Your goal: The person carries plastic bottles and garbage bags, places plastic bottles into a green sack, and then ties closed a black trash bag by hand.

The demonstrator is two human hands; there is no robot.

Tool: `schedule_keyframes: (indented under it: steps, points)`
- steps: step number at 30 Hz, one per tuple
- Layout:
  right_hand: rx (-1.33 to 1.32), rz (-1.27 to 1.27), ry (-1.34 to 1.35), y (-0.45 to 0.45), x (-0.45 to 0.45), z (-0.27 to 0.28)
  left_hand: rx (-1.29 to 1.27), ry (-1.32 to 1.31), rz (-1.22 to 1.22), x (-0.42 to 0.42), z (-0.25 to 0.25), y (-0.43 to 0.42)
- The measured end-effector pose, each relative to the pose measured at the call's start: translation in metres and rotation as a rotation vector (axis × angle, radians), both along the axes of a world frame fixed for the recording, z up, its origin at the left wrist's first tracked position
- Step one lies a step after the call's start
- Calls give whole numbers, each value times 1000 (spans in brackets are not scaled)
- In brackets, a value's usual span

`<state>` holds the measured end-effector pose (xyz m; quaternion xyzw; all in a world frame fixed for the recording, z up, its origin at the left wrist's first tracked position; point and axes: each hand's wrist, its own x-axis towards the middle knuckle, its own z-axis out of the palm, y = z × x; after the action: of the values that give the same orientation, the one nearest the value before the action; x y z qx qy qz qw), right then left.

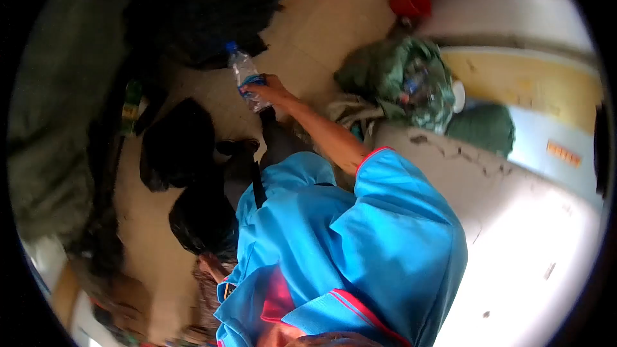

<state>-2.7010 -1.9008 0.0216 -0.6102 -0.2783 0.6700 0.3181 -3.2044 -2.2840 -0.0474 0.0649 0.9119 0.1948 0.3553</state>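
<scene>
My right hand (pixel 270 88) is wrapped round a clear plastic bottle (pixel 240 64) with a blue cap and a blue label. The arm is stretched out in front of me, and the bottle is above the floor. Low on the left, my left hand (pixel 211 265) is closed at the edge of a shiny black plastic bag (pixel 200 218); its fingers are partly hidden. A brownish crumpled bag or cloth (pixel 207 299) lies beside that hand. Another black bag (pixel 178 141) stands just beyond.
An open green sack (pixel 411 83) with bottles inside sits against the wall at the right. Red buckets (pixel 410 1) stand farther back. A green bottle (pixel 132 106) is at the left, by large dark green sacks (pixel 64 141). Dark bags (pixel 205 9) lie ahead on the tan floor (pixel 315 32).
</scene>
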Motion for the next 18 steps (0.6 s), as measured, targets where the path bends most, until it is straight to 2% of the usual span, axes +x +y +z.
schedule_keyframes:
  steps: [2, 4, 5, 7, 9, 10, 12, 13, 14, 15, 16, 17, 18]
  points:
    - [-84, -208, -68, -42, 69, -58, -16, -10, -91, -3, 11, 31]
    - [-127, -524, -71, -75, 110, -33, -3, -11, -171, -13, 17, 71]
    - [-95, -709, -17, -98, 126, 15, 5, -9, -219, -17, 18, 99]
    - [-19, -762, 20, -155, 163, 42, 61, -5, -315, -17, 17, 155]
    - [-238, -992, -70, -199, 181, 33, 150, -28, -414, -11, 13, 222]
    - [-323, -934, -77, -228, 199, 30, 198, -39, -461, -4, 7, 256]
    - [-407, -879, -76, -272, 204, 26, 355, -187, -579, 13, -5, 326]
    - [-317, -1048, 11, -286, 200, 23, 435, -297, -613, 24, -14, 362]
    - [-232, -1224, 108, -297, 191, 26, 529, -561, -626, 40, -16, 401]
    - [-226, -1253, 126, -310, 182, 24, 604, -1046, -558, 58, -23, 437]
    - [-225, -1289, 140, -318, 181, 22, 551, -1541, -475, 81, -34, 472]
    - [-214, -1321, 148, -322, 191, 20, 441, -1877, -480, 122, -38, 501]
    - [-198, -1338, 151, -326, 201, 17, 325, -2090, -503, 164, -40, 521]
